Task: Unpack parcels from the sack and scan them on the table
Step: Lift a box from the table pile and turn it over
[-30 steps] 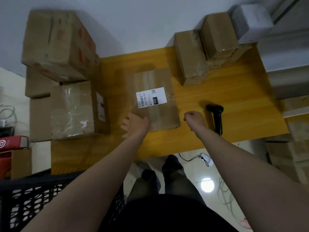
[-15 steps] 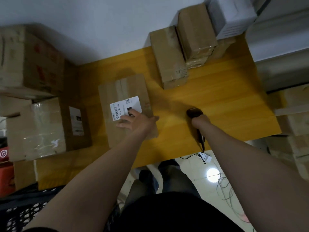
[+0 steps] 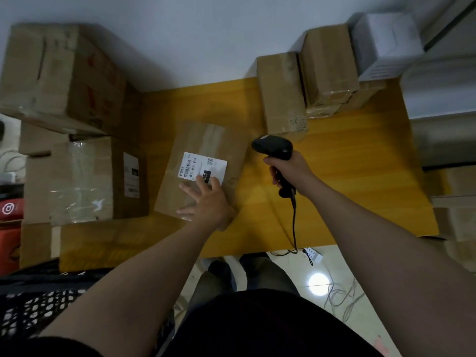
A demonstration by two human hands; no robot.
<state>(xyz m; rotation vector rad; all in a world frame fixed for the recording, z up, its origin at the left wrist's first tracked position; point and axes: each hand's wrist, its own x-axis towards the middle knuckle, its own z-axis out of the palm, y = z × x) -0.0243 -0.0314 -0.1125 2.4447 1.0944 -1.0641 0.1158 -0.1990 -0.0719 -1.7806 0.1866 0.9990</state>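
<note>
– Cardboard boxes point(image 3: 82, 176) are crowding the desk's point(image 3: 347, 191) left edge. Where is the parcel sitting?
– The parcel point(image 3: 206, 145) is lying flat mid-desk, towards the front edge, white label point(image 3: 198, 167) facing up. The left hand point(image 3: 206, 202) is pressing on its near end, fingers straight and spread, tips touching the label.
– And the other?
– The right hand point(image 3: 288, 171) is gripping the black scanner point(image 3: 274, 149), fingers curling round its handle, just right of the parcel. More cartons point(image 3: 280, 94) are standing at the far right corner.

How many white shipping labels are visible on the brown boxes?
2: one on the parcel under the left hand, one on the box beside it; others may be hidden.
</note>
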